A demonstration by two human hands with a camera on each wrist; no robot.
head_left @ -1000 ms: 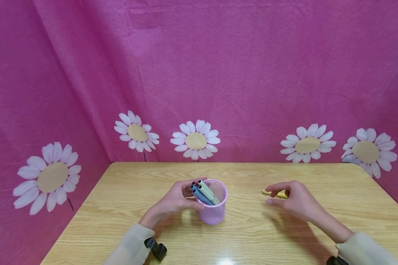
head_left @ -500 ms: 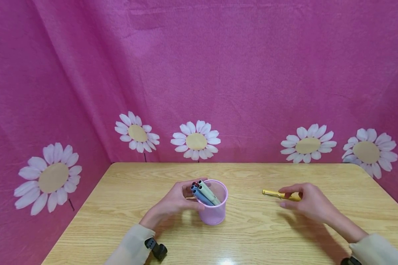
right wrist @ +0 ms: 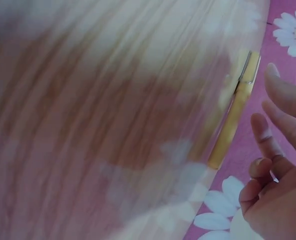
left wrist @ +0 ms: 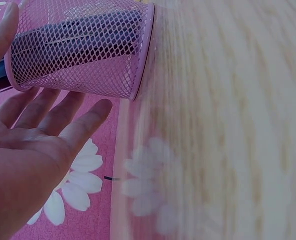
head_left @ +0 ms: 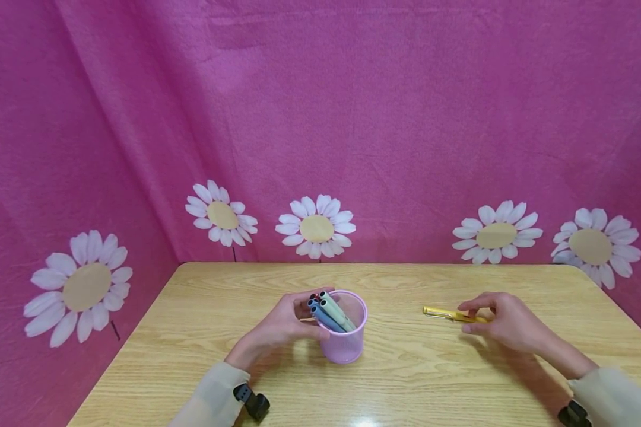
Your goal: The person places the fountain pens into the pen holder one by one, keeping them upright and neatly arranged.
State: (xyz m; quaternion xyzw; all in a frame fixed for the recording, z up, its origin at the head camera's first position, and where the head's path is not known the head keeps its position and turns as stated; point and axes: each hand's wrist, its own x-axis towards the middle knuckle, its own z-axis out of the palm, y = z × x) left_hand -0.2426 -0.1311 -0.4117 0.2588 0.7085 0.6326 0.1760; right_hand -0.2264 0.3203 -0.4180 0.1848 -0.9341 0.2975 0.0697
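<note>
My left hand [head_left: 282, 321] holds a pink mesh pen cup [head_left: 344, 349] standing upright on the table, its thumb at the near side of the rim and its fingers round the far side. Inside the cup lean several pens [head_left: 335, 314], pale green, blue and dark red at their ends. In the left wrist view the fingers [left wrist: 61, 114] lie along the cup's mesh wall [left wrist: 82, 82]. A yellow pen [head_left: 442, 313] with a metal clip lies on the table to the right. Over its right end hovers my right hand [head_left: 513, 323]; the right wrist view shows its fingers apart from the pen [right wrist: 232, 120].
The wooden table [head_left: 395, 391] has a glossy top that reflects light. Behind it and at the left hangs a pink cloth [head_left: 395, 118] printed with white daisies. Each sleeve cuff carries a black wrist device, such as the left one [head_left: 252, 403].
My right hand has moved right along the yellow pen, uncovering more of its left part. The pen lies where it was. My left hand and the cup have stayed put.
</note>
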